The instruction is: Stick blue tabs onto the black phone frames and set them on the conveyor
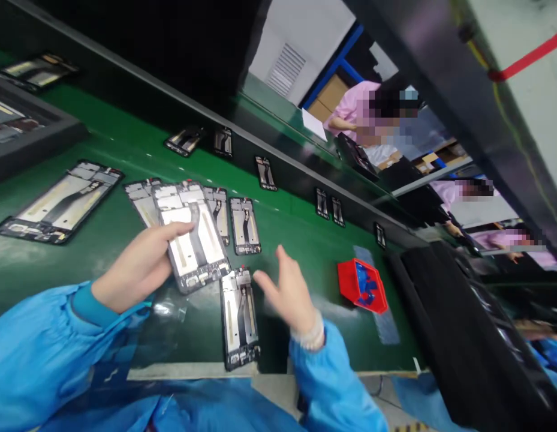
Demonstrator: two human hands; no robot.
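Note:
My left hand [138,264] grips a phone screen assembly [190,234] by its left edge, thumb across its silvery inner side. Dark flex cable runs down the middle of that part. My right hand [289,288] is raised off the bench with thumb and fingers apart, holding nothing. Just left of it, another phone screen assembly [240,318] lies near the bench's front edge. Beyond the held part sit several more, among them a phone frame [245,225] and one partly covered [143,201]. A larger-looking phone frame [60,201] rests at the left.
A red bin [348,281] with blue pieces inside stands on the green bench [300,228] at right. Black padded material [435,324] borders that side. A dark tray [35,147] is at far left. More phone frames line the back ledge. People in pink work beyond it.

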